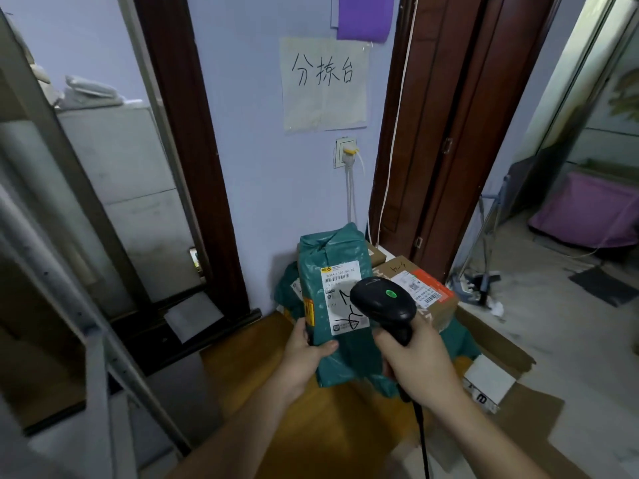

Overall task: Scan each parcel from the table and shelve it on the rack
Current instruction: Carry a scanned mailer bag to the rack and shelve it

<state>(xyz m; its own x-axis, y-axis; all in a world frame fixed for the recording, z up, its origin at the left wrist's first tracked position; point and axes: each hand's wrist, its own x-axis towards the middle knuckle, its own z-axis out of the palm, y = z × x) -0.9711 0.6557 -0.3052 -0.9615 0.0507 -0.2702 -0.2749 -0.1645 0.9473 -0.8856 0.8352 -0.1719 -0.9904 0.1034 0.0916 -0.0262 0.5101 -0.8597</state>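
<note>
The left hand [304, 354] grips the green parcel [337, 305] by its lower left edge, holding it upright above the near part of the wooden counter [276, 340] — long axis running away from the person, shipping label [344, 295] facing up toward the camera. The right hand [415, 361] is closed round the handle of the black scanner [383, 304], whose head sits just right of the label, partly overlapping it, green light lit. More parcels — a cardboard box [418, 288] among them — wait at the counter's far edge by the wall. The metal rack [93, 340] stands to the left, nearer the parcel-holding hand.
</note>
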